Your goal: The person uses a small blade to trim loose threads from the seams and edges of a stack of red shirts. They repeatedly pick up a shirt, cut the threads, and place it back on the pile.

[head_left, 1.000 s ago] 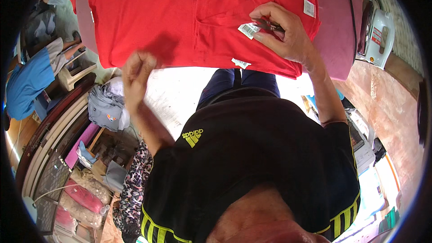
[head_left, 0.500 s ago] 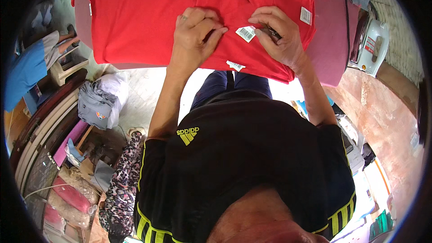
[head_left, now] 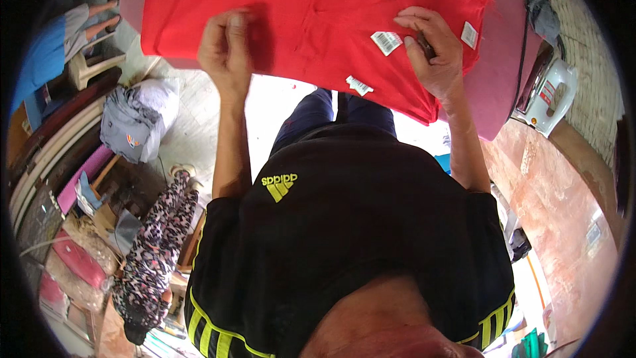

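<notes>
A red garment [head_left: 278, 33] lies spread over a padded table covered in mauve cloth. White barcode tags sit on the red fabric: one tag [head_left: 386, 42] beside my right fingertips, another tag [head_left: 359, 85] at the near edge, and a third tag [head_left: 469, 35] at the right. My right hand [head_left: 434, 50] curls round a small dark tool [head_left: 426, 45], mostly hidden in the palm, its kind unclear. Above the garment's near left part, my left hand [head_left: 226, 46] has its fingers bent and drawn together, casting a shadow on the cloth; anything between them is hidden.
A white and grey iron [head_left: 546, 99] stands at the right beyond the mauve table cover [head_left: 498, 40]. On the left are a bundle of grey clothing [head_left: 126, 126], a beige stool [head_left: 96, 66], and a person in blue [head_left: 43, 59]. Another person in patterned clothing [head_left: 156, 252] is at lower left.
My left hand has moved left, away from the garment's middle and from my right hand. My right hand still holds the dark tool near the barcode tag. The whole view has shifted slightly.
</notes>
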A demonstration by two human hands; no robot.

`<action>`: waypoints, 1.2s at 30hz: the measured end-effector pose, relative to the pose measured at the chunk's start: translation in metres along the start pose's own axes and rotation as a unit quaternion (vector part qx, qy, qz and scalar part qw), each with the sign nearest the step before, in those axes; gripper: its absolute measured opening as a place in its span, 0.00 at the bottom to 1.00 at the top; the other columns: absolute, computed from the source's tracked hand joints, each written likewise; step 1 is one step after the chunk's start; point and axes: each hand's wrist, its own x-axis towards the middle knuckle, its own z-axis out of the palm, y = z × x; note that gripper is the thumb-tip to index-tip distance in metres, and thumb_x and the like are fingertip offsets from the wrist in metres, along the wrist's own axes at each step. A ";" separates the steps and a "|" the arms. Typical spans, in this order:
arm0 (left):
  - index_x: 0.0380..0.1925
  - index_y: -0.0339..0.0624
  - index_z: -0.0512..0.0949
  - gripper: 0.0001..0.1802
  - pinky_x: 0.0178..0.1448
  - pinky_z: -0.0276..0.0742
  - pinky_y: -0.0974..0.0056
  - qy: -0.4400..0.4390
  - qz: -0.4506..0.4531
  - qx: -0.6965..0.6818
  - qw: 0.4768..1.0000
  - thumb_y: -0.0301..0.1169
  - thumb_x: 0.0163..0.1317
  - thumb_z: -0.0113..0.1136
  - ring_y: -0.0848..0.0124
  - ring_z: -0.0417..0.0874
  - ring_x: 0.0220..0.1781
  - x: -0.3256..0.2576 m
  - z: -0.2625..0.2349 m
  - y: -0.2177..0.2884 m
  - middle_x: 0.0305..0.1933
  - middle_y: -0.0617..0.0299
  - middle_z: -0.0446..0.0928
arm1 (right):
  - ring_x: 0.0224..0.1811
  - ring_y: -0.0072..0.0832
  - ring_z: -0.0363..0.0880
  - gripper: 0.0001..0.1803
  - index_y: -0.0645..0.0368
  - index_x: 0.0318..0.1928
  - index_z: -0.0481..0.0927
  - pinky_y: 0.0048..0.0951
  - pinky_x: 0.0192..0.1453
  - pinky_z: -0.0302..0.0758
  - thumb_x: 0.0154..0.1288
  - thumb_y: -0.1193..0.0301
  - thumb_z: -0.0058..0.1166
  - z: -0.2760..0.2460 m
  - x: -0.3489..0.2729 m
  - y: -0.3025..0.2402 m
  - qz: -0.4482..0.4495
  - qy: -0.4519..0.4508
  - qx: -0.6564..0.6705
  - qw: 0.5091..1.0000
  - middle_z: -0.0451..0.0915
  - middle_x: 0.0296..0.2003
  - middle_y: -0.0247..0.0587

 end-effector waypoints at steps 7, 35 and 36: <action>0.40 0.40 0.84 0.10 0.43 0.77 0.60 -0.144 0.209 0.236 0.938 0.24 0.57 0.70 0.61 0.83 0.36 -0.023 -0.007 0.031 0.31 0.57 0.82 | 0.45 0.19 0.84 0.18 0.61 0.49 0.84 0.19 0.45 0.80 0.59 0.87 0.54 0.005 0.002 0.002 -0.003 -0.005 0.006 1.000 0.81 0.52 0.38; 0.37 0.44 0.84 0.11 0.46 0.73 0.52 -0.063 0.175 0.359 0.914 0.35 0.56 0.73 0.53 0.79 0.41 0.003 -0.063 0.031 0.41 0.56 0.79 | 0.36 0.15 0.76 0.19 0.61 0.49 0.84 0.16 0.38 0.71 0.58 0.87 0.54 0.010 -0.003 0.001 0.013 0.045 -0.036 0.998 0.80 0.52 0.37; 0.37 0.44 0.84 0.13 0.47 0.73 0.52 -0.090 0.148 0.354 0.919 0.35 0.55 0.73 0.54 0.79 0.42 0.002 -0.057 0.032 0.41 0.56 0.79 | 0.40 0.21 0.80 0.18 0.61 0.49 0.84 0.19 0.40 0.74 0.59 0.86 0.55 0.011 0.000 -0.001 0.006 0.050 -0.052 0.997 0.80 0.52 0.41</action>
